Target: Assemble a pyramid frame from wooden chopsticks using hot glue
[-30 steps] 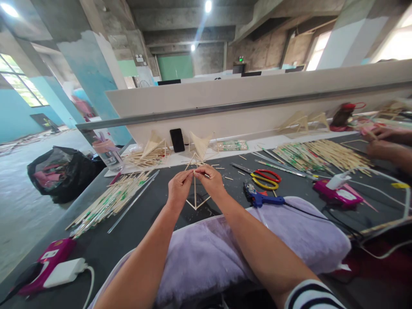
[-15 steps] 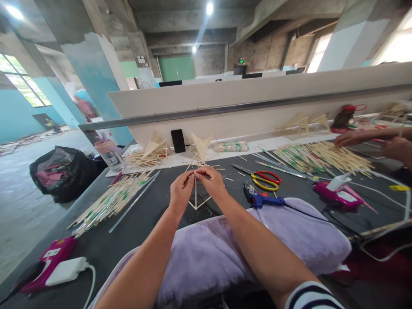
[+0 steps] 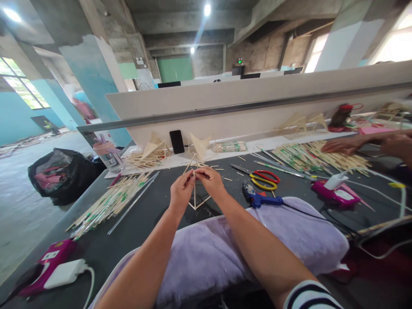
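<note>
A small frame of thin wooden sticks (image 3: pixel 195 199) stands on the dark tabletop in front of me, its lower corner pointing towards me. My left hand (image 3: pixel 182 189) pinches it from the left near an upright stick. From the right, my right hand (image 3: pixel 209 179) pinches at the same spot, fingertips almost touching those of the left. The exact joint between the fingers is hidden. To the right lie scissors (image 3: pixel 262 177) with red and yellow handles and a blue hot glue gun (image 3: pixel 262 200). Short stick offcuts are scattered behind my hands.
Bundles of sticks lie at left (image 3: pixel 112 201) and right (image 3: pixel 299 156). Finished-looking stick models (image 3: pixel 200 146), a phone (image 3: pixel 177 141) and a jar (image 3: pixel 109 156) line the back. A purple cushion (image 3: pixel 206 257) covers the near edge. A co-worker's hand (image 3: pixel 343 143) rests over sticks at right.
My hands keep their pinch on the stick frame, almost unmoved. At right, the co-worker's hand has shifted left over the sticks. The view has moved slightly.
</note>
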The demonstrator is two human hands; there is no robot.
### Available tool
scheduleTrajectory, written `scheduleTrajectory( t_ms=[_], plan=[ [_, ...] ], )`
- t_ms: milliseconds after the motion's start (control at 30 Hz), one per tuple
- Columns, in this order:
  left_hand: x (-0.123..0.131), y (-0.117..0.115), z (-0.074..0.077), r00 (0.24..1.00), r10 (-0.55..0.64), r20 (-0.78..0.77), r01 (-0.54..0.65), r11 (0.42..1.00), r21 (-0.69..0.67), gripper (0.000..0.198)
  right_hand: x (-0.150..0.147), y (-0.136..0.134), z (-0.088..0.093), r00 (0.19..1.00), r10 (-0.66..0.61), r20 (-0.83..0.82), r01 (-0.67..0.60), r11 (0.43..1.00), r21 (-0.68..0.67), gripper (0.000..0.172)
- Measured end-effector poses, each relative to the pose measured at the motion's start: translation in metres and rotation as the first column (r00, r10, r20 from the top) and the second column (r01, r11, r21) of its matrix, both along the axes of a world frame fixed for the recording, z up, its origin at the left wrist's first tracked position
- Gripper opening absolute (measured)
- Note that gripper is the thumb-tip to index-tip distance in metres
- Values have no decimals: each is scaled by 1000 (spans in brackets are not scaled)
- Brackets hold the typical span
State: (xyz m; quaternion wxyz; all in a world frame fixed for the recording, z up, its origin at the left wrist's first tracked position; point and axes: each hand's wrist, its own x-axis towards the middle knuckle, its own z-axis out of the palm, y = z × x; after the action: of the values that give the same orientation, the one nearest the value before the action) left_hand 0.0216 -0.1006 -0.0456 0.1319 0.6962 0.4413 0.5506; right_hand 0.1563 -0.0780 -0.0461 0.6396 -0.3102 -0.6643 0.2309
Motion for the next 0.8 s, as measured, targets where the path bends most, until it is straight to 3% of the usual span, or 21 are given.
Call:
scheduleTrajectory(
  t_ms=[300, 567, 800],
  plan=[
    [2, 0, -1, 1000, 21, -19, -20, 999, 29, 31, 0, -1, 0, 1000, 0, -28, 1, 999, 38, 14],
    [1, 2, -3, 1000, -23, -4, 23, 1000, 14, 31, 2, 2, 0, 999, 8, 51, -15, 991, 136, 19],
    [0, 5, -7, 999, -22, 25, 22, 1000, 11, 31, 5, 3, 1, 990, -66, 122, 41, 980, 197, 19]
  ],
)
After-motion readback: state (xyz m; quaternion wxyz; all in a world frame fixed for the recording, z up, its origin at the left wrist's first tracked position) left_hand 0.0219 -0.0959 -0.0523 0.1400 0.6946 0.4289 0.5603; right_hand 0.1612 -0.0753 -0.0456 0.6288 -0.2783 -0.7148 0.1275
